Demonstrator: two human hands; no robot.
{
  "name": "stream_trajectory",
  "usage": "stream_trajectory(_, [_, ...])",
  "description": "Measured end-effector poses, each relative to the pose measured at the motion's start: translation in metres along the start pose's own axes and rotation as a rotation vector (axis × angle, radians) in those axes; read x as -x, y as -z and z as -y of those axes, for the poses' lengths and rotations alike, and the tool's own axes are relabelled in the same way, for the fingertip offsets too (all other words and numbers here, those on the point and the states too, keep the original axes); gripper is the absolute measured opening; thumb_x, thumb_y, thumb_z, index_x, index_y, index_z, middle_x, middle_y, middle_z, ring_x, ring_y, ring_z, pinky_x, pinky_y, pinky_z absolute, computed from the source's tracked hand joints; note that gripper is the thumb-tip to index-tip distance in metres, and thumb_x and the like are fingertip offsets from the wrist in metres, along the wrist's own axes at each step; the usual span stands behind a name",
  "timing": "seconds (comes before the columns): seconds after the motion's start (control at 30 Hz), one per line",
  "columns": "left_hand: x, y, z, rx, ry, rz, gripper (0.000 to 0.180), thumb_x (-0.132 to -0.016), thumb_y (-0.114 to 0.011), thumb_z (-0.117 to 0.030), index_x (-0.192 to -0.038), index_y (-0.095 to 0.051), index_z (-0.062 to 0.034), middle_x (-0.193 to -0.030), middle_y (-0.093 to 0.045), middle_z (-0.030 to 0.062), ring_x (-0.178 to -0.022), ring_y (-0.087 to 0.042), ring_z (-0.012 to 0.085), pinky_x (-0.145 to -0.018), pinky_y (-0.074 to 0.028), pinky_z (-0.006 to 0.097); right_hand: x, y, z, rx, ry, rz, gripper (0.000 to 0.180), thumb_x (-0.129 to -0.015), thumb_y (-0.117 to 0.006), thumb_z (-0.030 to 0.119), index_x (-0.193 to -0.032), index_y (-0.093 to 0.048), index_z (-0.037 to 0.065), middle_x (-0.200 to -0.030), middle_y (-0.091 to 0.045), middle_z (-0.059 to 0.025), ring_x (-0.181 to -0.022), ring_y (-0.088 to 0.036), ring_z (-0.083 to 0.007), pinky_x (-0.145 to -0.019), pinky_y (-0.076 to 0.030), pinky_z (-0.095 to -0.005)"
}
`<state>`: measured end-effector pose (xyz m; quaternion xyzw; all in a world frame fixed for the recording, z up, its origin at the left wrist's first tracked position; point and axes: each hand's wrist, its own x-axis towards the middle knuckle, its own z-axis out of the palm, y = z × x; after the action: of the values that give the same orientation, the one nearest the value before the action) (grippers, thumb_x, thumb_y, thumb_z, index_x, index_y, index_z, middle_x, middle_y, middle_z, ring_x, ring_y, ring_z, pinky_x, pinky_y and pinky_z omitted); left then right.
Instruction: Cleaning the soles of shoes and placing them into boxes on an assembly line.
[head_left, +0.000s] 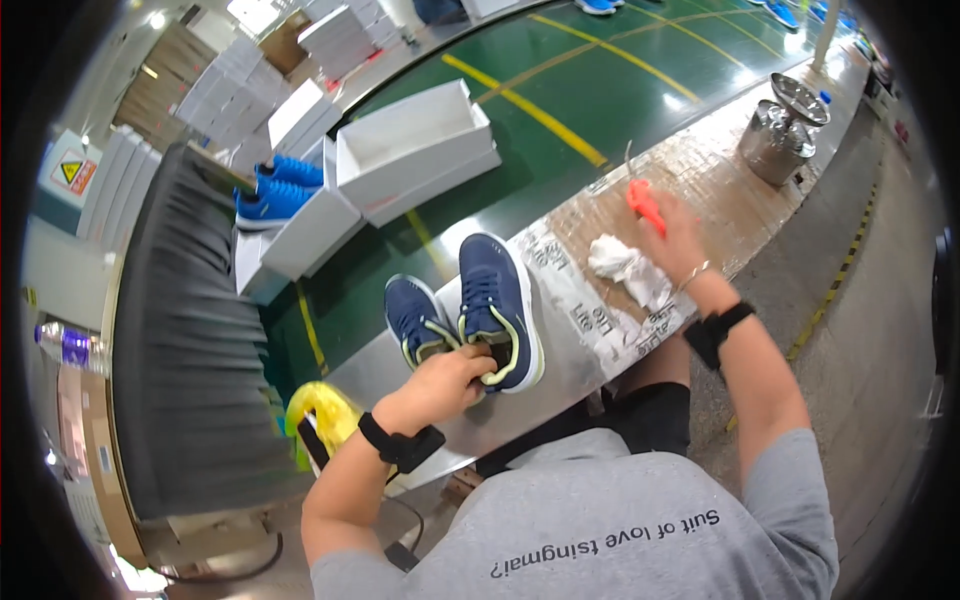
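Two navy sneakers with pale green lining and white soles are side by side on the metal bench edge in front of me. My left hand (455, 378) is closed at the collar of the right-hand sneaker (497, 300), fingertips in its opening. The left-hand sneaker (414, 315) lies against it, partly hidden by my hand. Out to the right, my right hand (680, 238) is closed around an orange-red handled tool (645, 205); its working end is not clear. Beside that wrist lies a crumpled white cloth or paper (630, 268).
Brown and printed white sheeting (590, 225) covers the bench on the right, with a metal canister (775, 145) farther along. Beyond is a green conveyor belt (540, 100) bearing white boxes (415, 150) and blue sneakers (275, 195). A yellow object (328, 410) sits by my left forearm.
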<state>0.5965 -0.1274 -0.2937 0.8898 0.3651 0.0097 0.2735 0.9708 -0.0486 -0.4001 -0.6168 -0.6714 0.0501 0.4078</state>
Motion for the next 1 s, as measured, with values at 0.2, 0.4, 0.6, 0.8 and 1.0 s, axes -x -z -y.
stream_trajectory(0.2, [0.038, 0.0, -0.019, -0.041, 0.084, 0.038, 0.03, -0.072, -0.064, -0.008, -0.102, -0.06, -0.0069, -0.113, -0.057, 0.0137, -0.094, -0.06, 0.0308, -0.079, -0.05, 0.035, -0.007, -0.006, -0.03, 0.422, -0.173, 0.251, 0.055, -0.077, -0.064, 0.021, -0.125, -0.041, 0.006, -0.117, -0.051, -0.0171, -0.108, -0.049, -0.0338, -0.093, -0.04, -0.0426])
stream_trajectory(0.4, [0.037, -0.013, -0.036, 0.24, 0.541, -0.433, 0.056, -0.072, -0.072, -0.027, -0.117, -0.049, -0.0039, -0.116, -0.048, 0.0228, -0.092, -0.058, 0.0393, -0.076, -0.05, 0.04, 0.002, 0.019, -0.033, 0.37, -0.134, 0.3, 0.05, -0.08, -0.059, 0.015, -0.124, -0.04, 0.002, -0.115, -0.052, -0.0209, -0.106, -0.05, -0.0371, -0.089, -0.043, -0.0426])
stream_trajectory(0.6, [-0.005, -0.039, -0.019, -0.008, 0.612, -0.473, 0.056, -0.07, -0.063, -0.008, -0.122, -0.042, -0.0018, -0.109, -0.049, 0.022, -0.094, -0.054, 0.0428, -0.082, -0.046, 0.045, 0.051, 0.077, 0.005, -0.072, -0.049, 0.253, 0.044, -0.084, -0.053, 0.008, -0.125, -0.041, -0.002, -0.109, -0.057, -0.0229, -0.102, -0.054, -0.037, -0.088, -0.043, -0.0393])
stream_trajectory(0.8, [0.024, -0.014, 0.0, -0.216, 0.417, -0.406, 0.056, -0.066, -0.057, 0.002, -0.12, -0.046, -0.0037, -0.107, -0.051, 0.0149, -0.084, -0.059, 0.0369, -0.074, -0.049, 0.043, 0.098, 0.111, 0.124, -0.484, -0.15, 0.744, 0.042, -0.087, -0.054, 0.011, -0.127, -0.046, 0.003, -0.11, -0.059, -0.0171, -0.102, -0.057, -0.0264, -0.091, -0.043, -0.0342])
stream_trajectory(1.0, [0.029, -0.018, 0.014, -0.281, 0.221, -0.374, 0.062, -0.067, -0.06, -0.001, -0.125, -0.044, -0.0102, -0.112, -0.053, 0.0096, -0.087, -0.059, 0.0333, -0.074, -0.049, 0.041, 0.105, 0.082, 0.166, -0.443, -0.001, 0.931, 0.038, -0.086, -0.058, 0.021, -0.114, -0.046, 0.0, -0.093, -0.06, -0.0241, -0.086, -0.06, -0.0374, -0.075, -0.048, -0.0402])
